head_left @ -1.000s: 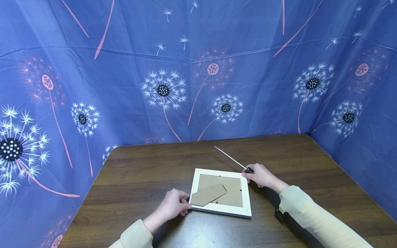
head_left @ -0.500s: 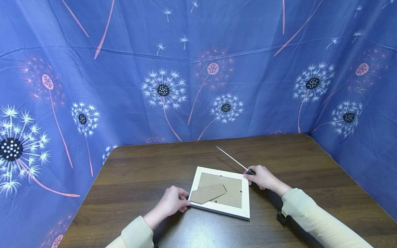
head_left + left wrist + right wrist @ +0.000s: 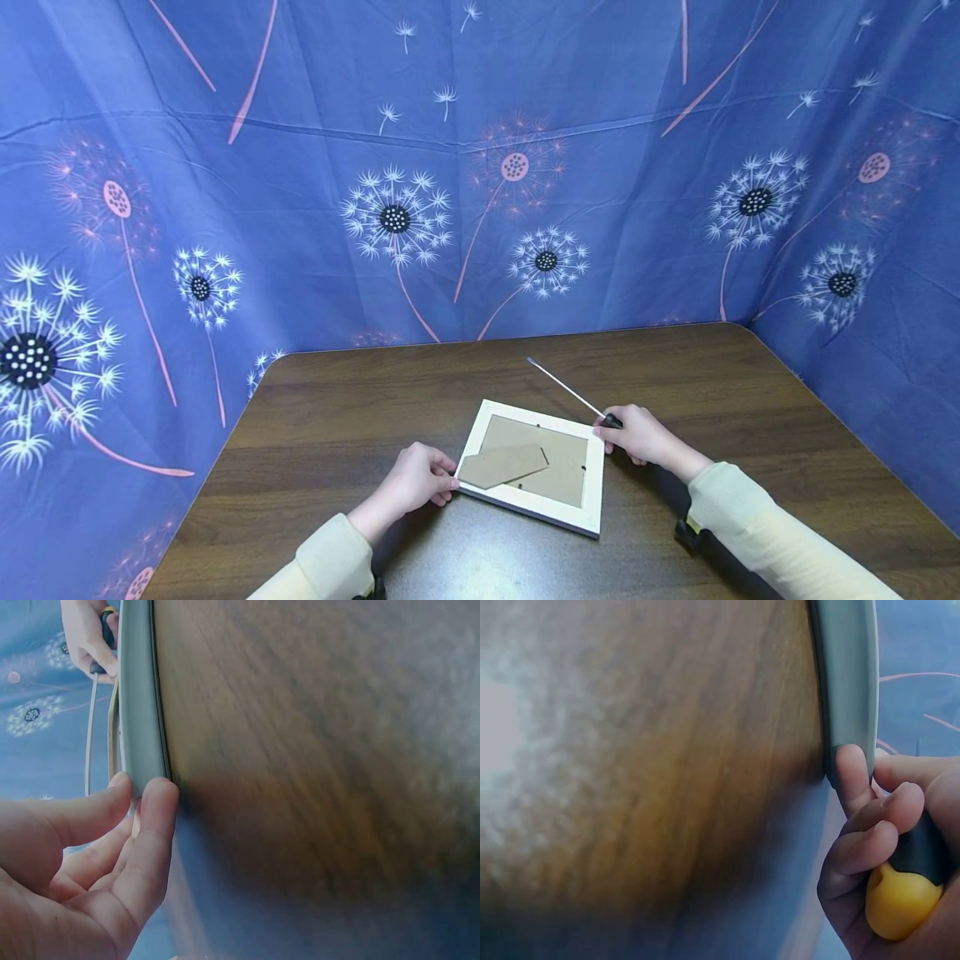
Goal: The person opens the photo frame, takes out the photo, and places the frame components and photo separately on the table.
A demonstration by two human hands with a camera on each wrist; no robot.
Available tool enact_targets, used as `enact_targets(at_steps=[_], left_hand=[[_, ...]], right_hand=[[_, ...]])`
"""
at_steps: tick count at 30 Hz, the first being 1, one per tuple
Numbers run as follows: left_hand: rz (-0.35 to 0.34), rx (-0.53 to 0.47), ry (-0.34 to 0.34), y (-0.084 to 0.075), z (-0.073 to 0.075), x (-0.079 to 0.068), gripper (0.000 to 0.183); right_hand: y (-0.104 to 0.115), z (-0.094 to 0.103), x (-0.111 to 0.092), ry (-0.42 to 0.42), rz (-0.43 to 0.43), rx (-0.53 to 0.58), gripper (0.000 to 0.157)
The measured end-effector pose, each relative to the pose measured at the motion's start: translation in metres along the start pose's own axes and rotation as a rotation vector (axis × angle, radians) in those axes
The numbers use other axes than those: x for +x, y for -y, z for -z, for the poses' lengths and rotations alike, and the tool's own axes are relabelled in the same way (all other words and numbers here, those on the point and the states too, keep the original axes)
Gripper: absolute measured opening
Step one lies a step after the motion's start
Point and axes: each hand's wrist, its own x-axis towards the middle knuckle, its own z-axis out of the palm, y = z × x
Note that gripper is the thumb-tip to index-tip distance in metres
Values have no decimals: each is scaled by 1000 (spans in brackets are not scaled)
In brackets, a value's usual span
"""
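Left hand (image 3: 415, 482) pinches white frame (image 3: 592, 483) — brown backing board (image 3: 562, 465) inside.

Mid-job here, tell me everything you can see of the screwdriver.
The screwdriver has a long, thin, metallic-looking shaft and a plastic-looking handle, black with a rounded yellow end. The right hand grips the handle and also holds a corner of the picture frame. The shaft points away from the person and leftward; whether its tip touches the table is unclear.

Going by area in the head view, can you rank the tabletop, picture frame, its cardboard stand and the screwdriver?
1. Tabletop
2. Picture frame
3. Cardboard stand
4. Screwdriver, thin and partly hidden in the right hand
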Motion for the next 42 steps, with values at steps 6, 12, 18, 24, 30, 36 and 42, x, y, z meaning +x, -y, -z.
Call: enact_targets(at_steps=[6, 12, 18, 24, 30, 36, 42], left_hand=[[4, -24, -6, 2, 1, 5, 12], [21, -38, -4, 4, 3, 8, 10], [36, -40, -11, 4, 4, 12, 9], [34, -33, -22, 6, 4, 15, 8], [22, -25, -31, 6, 5, 19, 8], [-12, -33, -16, 5, 9, 19, 7], [19, -23, -32, 5, 9, 22, 8]], right_hand=[[-1, 0, -5, 4, 13, -6, 8], [0, 0, -11, 8, 28, 4, 9], [2, 0, -16, 7, 24, 6, 7], [0, -1, -20, 10, 20, 11, 8], [-1, -2, -24, 11, -1, 22, 10], [-1, -2, -26, 10, 6, 25, 14], [-1, -3, -31, 12, 20, 12, 17]])
